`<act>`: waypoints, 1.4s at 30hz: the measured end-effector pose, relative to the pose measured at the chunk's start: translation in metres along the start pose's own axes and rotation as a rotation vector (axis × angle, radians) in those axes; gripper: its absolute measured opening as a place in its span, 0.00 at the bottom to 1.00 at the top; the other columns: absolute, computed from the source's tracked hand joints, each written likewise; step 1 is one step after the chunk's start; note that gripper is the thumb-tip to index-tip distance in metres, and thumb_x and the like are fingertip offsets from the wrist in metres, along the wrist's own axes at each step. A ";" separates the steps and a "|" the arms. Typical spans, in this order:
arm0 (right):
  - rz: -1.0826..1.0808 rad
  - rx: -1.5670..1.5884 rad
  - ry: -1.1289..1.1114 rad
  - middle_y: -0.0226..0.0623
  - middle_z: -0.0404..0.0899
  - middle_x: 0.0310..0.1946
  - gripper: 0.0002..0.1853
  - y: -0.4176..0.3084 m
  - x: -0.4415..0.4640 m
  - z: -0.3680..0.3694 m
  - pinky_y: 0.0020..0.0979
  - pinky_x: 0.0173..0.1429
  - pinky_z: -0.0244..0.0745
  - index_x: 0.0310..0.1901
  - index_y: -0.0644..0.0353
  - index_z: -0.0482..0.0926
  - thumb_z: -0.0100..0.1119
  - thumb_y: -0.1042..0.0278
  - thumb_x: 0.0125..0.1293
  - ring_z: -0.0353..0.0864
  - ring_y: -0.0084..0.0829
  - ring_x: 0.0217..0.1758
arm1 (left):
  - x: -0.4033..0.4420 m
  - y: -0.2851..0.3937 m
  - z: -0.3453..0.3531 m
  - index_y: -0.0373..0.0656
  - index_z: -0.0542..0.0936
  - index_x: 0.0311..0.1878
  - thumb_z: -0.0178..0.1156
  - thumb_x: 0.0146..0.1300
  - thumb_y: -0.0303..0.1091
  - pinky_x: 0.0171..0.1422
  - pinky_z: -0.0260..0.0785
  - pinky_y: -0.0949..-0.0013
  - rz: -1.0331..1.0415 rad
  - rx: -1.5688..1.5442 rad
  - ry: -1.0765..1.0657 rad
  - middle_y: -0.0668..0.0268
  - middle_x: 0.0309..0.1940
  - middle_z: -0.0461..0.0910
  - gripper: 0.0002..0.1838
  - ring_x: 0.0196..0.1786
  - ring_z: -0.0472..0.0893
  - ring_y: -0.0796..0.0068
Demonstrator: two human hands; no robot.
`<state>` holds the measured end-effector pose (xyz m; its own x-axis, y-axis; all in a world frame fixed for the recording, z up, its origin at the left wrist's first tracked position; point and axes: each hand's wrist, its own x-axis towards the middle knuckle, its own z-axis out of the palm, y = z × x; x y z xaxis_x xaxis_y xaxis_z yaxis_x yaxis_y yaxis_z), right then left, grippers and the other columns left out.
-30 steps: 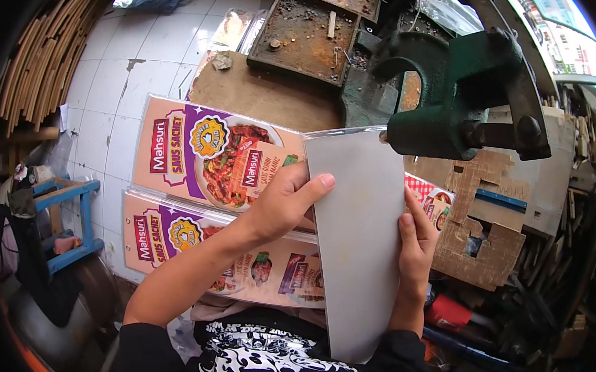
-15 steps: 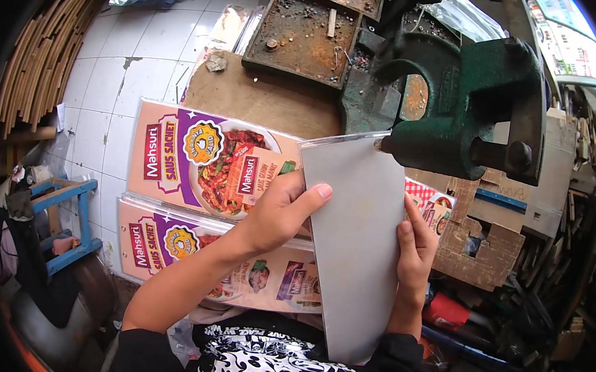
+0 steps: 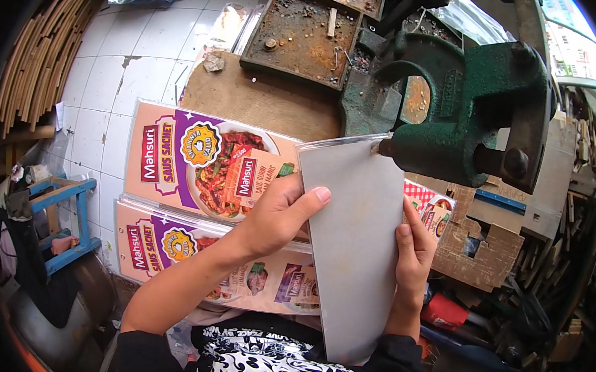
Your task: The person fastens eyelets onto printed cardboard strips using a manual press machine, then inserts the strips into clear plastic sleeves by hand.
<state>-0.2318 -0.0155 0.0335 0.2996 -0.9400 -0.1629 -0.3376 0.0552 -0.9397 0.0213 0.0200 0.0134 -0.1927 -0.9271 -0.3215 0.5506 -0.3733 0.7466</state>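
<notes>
A pale grey flat sheet [image 3: 351, 259] slants across the middle, its far edge under the nose of a green metal press [image 3: 444, 120]. My left hand [image 3: 278, 216] grips the sheet's left edge, thumb on top and the other fingers hidden beneath. At the right edge, my right hand [image 3: 414, 256] holds the same sheet, with its thumb and fingers along the side. Beside my left hand lies a printed sauce sign [image 3: 155, 152], partly covered by the sheet. A second stack of printed signs [image 3: 145, 244] lies nearer to me, under my left forearm.
A rusty metal tray [image 3: 301, 37] with small loose bits sits beyond the wooden board [image 3: 255, 100]. Cut brown boards [image 3: 480, 247] lie right of the press. At the left are a blue frame [image 3: 81, 219] and stacked wooden strips [image 3: 45, 51].
The press's front part with its dark bolted bar has shifted slightly downward in view. Both hands and the grey sheet stay almost in place.
</notes>
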 end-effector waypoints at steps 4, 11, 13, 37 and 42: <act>0.005 -0.005 0.001 0.46 0.77 0.62 0.22 -0.003 0.000 0.001 0.25 0.65 0.67 0.68 0.71 0.69 0.50 0.72 0.76 0.76 0.27 0.61 | 0.000 0.000 0.000 0.31 0.73 0.60 0.49 0.76 0.40 0.48 0.77 0.72 0.015 0.013 0.005 0.60 0.46 0.81 0.21 0.45 0.82 0.76; 0.025 0.008 -0.003 0.47 0.76 0.63 0.22 -0.007 0.001 0.003 0.26 0.68 0.65 0.68 0.71 0.68 0.50 0.72 0.76 0.74 0.28 0.64 | 0.003 -0.004 -0.006 0.32 0.69 0.64 0.51 0.74 0.40 0.53 0.80 0.67 -0.052 -0.055 -0.036 0.59 0.50 0.80 0.24 0.50 0.83 0.72; 0.031 0.017 -0.003 0.46 0.75 0.64 0.22 -0.007 0.001 0.003 0.26 0.69 0.65 0.68 0.71 0.68 0.49 0.72 0.76 0.74 0.28 0.65 | 0.004 -0.006 -0.007 0.32 0.69 0.64 0.51 0.74 0.40 0.53 0.81 0.66 -0.048 -0.062 -0.042 0.57 0.50 0.80 0.24 0.50 0.84 0.71; -0.108 0.013 -0.012 0.42 0.77 0.63 0.22 0.006 0.001 0.002 0.25 0.68 0.66 0.68 0.67 0.69 0.51 0.71 0.76 0.74 0.25 0.64 | 0.007 -0.008 -0.003 0.30 0.70 0.61 0.51 0.72 0.38 0.58 0.78 0.61 0.067 -0.061 -0.012 0.53 0.52 0.80 0.22 0.51 0.83 0.65; -0.012 0.104 -0.049 0.43 0.76 0.64 0.22 -0.001 0.000 -0.001 0.26 0.70 0.65 0.69 0.64 0.70 0.51 0.71 0.76 0.72 0.27 0.67 | 0.007 -0.007 0.000 0.30 0.69 0.61 0.50 0.73 0.37 0.48 0.83 0.61 0.046 -0.106 0.000 0.52 0.49 0.80 0.22 0.47 0.85 0.65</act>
<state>-0.2322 -0.0157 0.0342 0.3474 -0.9234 -0.1632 -0.2401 0.0806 -0.9674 0.0157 0.0165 0.0059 -0.1650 -0.9433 -0.2879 0.6417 -0.3243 0.6950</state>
